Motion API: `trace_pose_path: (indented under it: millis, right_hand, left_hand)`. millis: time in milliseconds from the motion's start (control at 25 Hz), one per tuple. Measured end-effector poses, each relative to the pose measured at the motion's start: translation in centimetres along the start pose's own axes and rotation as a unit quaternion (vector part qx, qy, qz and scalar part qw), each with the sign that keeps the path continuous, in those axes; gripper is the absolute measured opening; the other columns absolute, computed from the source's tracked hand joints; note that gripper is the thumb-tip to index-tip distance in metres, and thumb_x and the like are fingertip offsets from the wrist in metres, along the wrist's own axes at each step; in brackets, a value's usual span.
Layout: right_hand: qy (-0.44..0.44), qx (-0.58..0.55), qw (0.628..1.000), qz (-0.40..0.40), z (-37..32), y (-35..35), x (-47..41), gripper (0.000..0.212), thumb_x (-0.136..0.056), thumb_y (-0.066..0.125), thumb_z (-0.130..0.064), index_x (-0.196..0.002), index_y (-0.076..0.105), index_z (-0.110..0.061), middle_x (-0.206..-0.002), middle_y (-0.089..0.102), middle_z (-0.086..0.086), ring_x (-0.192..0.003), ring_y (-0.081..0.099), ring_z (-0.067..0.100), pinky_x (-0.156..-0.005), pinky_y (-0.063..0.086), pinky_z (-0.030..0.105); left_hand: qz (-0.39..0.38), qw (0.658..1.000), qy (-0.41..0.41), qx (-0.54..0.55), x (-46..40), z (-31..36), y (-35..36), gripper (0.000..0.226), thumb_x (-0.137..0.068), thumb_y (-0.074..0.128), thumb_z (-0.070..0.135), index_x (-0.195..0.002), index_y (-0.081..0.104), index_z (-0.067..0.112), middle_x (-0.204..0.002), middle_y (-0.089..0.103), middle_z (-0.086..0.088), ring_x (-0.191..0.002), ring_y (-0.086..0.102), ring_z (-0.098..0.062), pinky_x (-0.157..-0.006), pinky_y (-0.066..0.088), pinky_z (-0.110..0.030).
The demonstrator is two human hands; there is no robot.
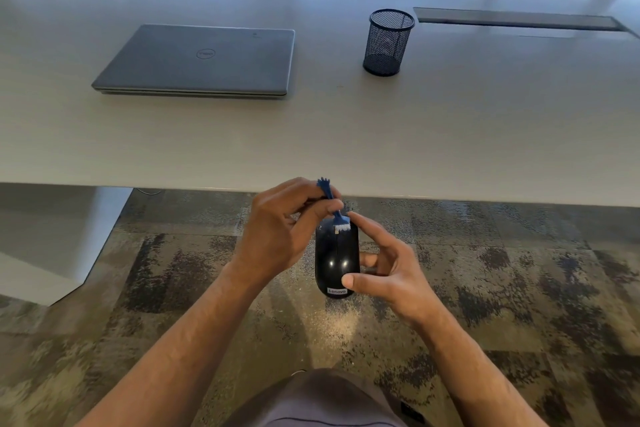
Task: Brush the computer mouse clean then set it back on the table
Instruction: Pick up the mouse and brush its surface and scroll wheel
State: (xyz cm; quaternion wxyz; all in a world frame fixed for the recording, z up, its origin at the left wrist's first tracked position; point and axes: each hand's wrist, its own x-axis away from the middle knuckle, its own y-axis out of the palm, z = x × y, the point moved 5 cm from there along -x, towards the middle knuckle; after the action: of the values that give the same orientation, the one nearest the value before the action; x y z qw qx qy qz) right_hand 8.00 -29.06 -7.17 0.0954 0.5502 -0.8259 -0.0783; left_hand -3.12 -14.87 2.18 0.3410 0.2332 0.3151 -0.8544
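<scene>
Between both hands, mouse (336,262) under brush (333,203)

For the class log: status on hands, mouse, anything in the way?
Left hand pinches brush, bristles on mouse. Right hand holds mouse off table. Nothing in the way.

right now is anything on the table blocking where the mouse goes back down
Nothing visible does. The black computer mouse is held below the white table edge; the near tabletop is bare. The closed grey laptop and black mesh pen cup sit farther back.
</scene>
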Motion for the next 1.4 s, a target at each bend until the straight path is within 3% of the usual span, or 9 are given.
trace_pose_path:
  millis: [200,360,520,800,1120,1400]
  right_hand:
    - [0.002,0.001,1.0,0.008,0.0,-0.3,0.1,0.089,-0.066,0.086,-0.008,-0.146,0.05,-0.026,-0.154,0.047,0.01,-0.107,0.072,0.041,-0.088,0.058,0.062]
    - [0.001,0.001,1.0,0.002,-0.1,-0.2,0.1,0.086,-0.067,0.087,-0.008,-0.143,0.053,-0.031,-0.154,0.048,0.011,-0.107,0.072,0.041,-0.087,0.06,0.058]
    - [0.0,-0.003,1.0,0.002,-0.1,-0.1,0.0,0.087,-0.067,0.087,-0.007,-0.144,0.053,-0.03,-0.154,0.047,0.012,-0.108,0.072,0.042,-0.089,0.059,0.059]
    - [0.003,-0.004,1.0,0.005,0.1,-0.4,0.2,0.087,-0.067,0.087,-0.008,-0.144,0.053,-0.031,-0.153,0.048,0.014,-0.107,0.072,0.041,-0.088,0.06,0.056]
    - [0.001,0.001,1.0,0.007,0.1,-0.3,0.2,0.088,-0.067,0.086,-0.008,-0.145,0.051,-0.027,-0.155,0.046,0.011,-0.108,0.071,0.042,-0.089,0.058,0.061]
    - [0.011,-0.005,1.0,0.009,0.0,-0.3,0.3,0.09,-0.064,0.087,-0.008,-0.145,0.051,-0.027,-0.154,0.047,0.013,-0.106,0.072,0.042,-0.089,0.059,0.06]
  left_hand:
    - [0.015,0.998,-0.015,-0.053,0.5,-1.1,-1.3,0.018,-0.089,0.067,0.02,-0.1,0.072,0.008,-0.092,0.067,0.009,-0.085,0.069,-0.007,-0.074,0.059,-0.022]
    - [0.019,1.0,-0.012,-0.021,0.3,-0.6,-1.2,0.016,-0.09,0.069,0.021,-0.102,0.071,0.011,-0.093,0.066,0.016,-0.084,0.07,-0.004,-0.074,0.058,-0.019]
    - [-0.003,1.0,0.011,-0.004,0.7,-0.4,-0.1,0.017,-0.089,0.068,0.017,-0.103,0.071,0.008,-0.095,0.067,0.012,-0.086,0.07,-0.004,-0.075,0.059,-0.023]
    - [0.024,0.999,-0.027,-0.018,0.6,-0.8,-1.3,0.014,-0.089,0.069,0.023,-0.103,0.069,0.023,-0.095,0.065,0.023,-0.083,0.07,-0.002,-0.073,0.058,-0.02]
    - [0.002,1.0,-0.012,-0.014,0.5,-1.4,-0.2,0.019,-0.091,0.065,0.023,-0.102,0.071,0.008,-0.092,0.068,0.008,-0.082,0.07,-0.006,-0.072,0.06,-0.029]
    - [0.011,1.0,-0.013,-0.008,-0.2,-1.9,0.2,0.014,-0.091,0.067,0.017,-0.101,0.072,0.009,-0.094,0.066,0.017,-0.085,0.069,-0.003,-0.075,0.059,-0.026]
